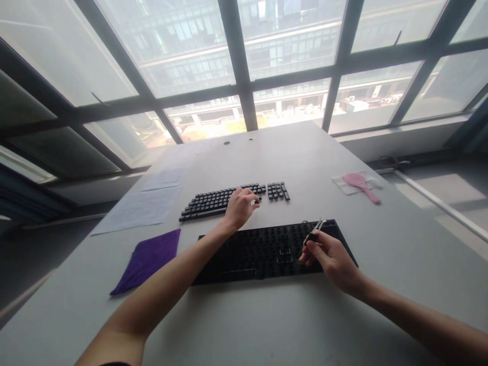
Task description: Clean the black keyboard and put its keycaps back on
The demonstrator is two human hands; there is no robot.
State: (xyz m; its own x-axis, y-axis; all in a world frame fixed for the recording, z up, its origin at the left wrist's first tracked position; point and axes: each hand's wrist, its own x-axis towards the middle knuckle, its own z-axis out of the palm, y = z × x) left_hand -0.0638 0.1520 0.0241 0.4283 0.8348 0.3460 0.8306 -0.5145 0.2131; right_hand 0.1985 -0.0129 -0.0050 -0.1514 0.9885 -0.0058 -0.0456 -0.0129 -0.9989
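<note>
My left hand (239, 207) reaches over the right end of the rows of loose black keycaps (211, 201), with thumb and forefinger pinched on a small black keycap (256, 203). A separate block of number-pad keycaps (277, 191) lies just right of it. Nearer to me is the black keyboard base (263, 241), its keycaps off and its switches bare. Above the base's right part, my right hand (330, 256) grips a keycap puller (319, 224) with a dark handle, its metal prongs pointing up and away. My left forearm covers part of the base's left side.
A folded purple cloth (148, 260) lies left of the base. Sheets of paper (139, 208) are spread at the table's left edge. A pink hairbrush (360, 185) rests on a clear bag at the right. Large windows (282, 56) stand behind the white table (247, 325).
</note>
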